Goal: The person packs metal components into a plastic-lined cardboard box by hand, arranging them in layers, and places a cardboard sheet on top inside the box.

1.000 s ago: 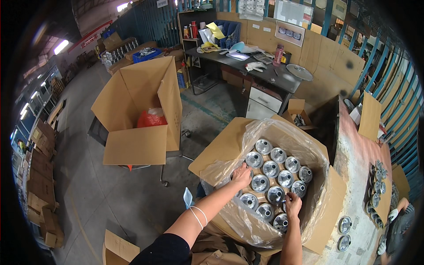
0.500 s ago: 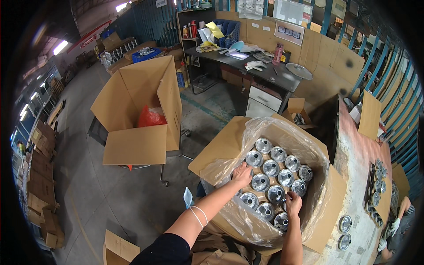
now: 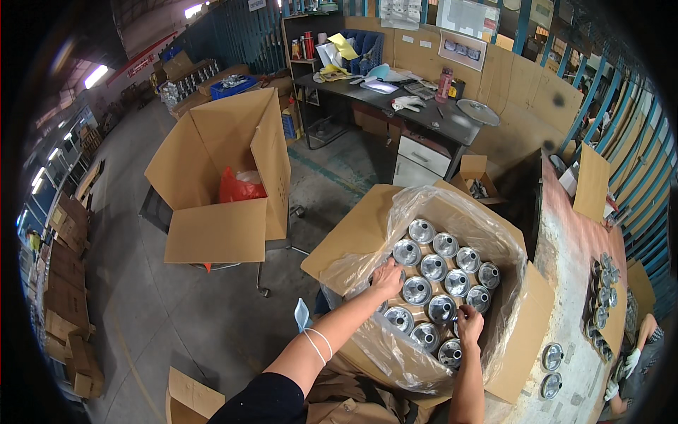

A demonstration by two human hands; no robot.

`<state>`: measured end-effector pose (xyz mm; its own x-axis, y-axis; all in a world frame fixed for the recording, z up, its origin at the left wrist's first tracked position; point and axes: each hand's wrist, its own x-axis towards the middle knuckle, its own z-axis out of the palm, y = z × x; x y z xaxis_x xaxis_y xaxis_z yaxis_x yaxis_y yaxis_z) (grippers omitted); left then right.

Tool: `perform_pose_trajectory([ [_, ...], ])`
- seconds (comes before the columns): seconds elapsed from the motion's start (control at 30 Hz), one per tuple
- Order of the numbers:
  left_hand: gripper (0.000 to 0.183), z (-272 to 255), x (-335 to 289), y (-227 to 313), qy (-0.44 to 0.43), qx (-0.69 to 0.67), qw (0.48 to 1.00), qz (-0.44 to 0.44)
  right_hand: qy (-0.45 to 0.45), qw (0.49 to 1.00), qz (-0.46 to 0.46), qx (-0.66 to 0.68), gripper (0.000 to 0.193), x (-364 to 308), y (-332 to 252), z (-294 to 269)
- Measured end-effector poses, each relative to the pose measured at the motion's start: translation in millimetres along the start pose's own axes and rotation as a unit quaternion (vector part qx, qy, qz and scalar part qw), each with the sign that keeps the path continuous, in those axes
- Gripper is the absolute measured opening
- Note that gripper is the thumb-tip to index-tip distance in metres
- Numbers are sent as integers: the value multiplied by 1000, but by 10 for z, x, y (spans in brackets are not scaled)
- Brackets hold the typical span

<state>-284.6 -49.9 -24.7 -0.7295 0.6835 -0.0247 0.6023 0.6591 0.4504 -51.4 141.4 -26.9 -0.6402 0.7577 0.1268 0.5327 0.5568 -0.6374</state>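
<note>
Metal cups (image 3: 433,267), round and silver with a hole on top, stand in one layer in the lined cardboard box (image 3: 346,233) straight ahead. Clock is centred on that box, 12 away from the wearer.

Left hand (image 3: 387,278) at 9, fingers bent down over a cup; cup mostly covered, can't tell if it's gripped. Right hand (image 3: 470,325) at 4–5, fingers curled in close at a half-hidden cup; can't confirm a pinch. Blue mask (image 3: 301,315) hangs off the left forearm by white loops.

Progress, my read: layer looks nearly full, cups spread wall to wall. Can't see lower layers or count what's under the hands. Clear liner (image 3: 418,206) is open, flaps out, so box isn't closed up.

Outside the box: two loose cups (image 3: 553,358) on the bench (image 3: 565,283) at 4, plus a cluster (image 3: 602,311) at 3. Co-worker's white-gloved hand (image 3: 632,362) just beyond, at 4.

Farther: small box (image 3: 474,168) with metal bits at 1, big open box (image 3: 215,233) with red bag (image 3: 239,186) at 10, cluttered desk (image 3: 452,127) at 12.
</note>
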Motion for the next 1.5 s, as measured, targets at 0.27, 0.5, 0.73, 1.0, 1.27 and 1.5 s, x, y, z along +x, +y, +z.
perform_pose_trajectory([
  [0.27, 39, -38, -9, 23, -4, -16, 1000, -4, -2, 1000, 5, 2, 23, -12, -63, -39],
  [0.5, 38, -27, -4, 30, -12, -15, 1000, -7, -1, 1000, 3, 9, 24, -2, 7, -9],
  [0.73, 38, -3, 4, 9, -17, -16, 1000, -10, -9, 1000, 6, 17, 23, -18, -67, -42],
  [1.0, 38, -23, -15, 38, -10, -9, 1000, -6, -4, 1000, 0, 14, 23, -10, 24, 3],
  [1.27, 39, -24, -24, 27, -11, -3, 1000, -3, -4, 1000, 5, 13, 22, -14, -19, -2],
  [1.5, 40, -7, -10, 15, -12, -2, 1000, 6, -9, 1000, 11, 0, 23, -10, -37, -8],
])
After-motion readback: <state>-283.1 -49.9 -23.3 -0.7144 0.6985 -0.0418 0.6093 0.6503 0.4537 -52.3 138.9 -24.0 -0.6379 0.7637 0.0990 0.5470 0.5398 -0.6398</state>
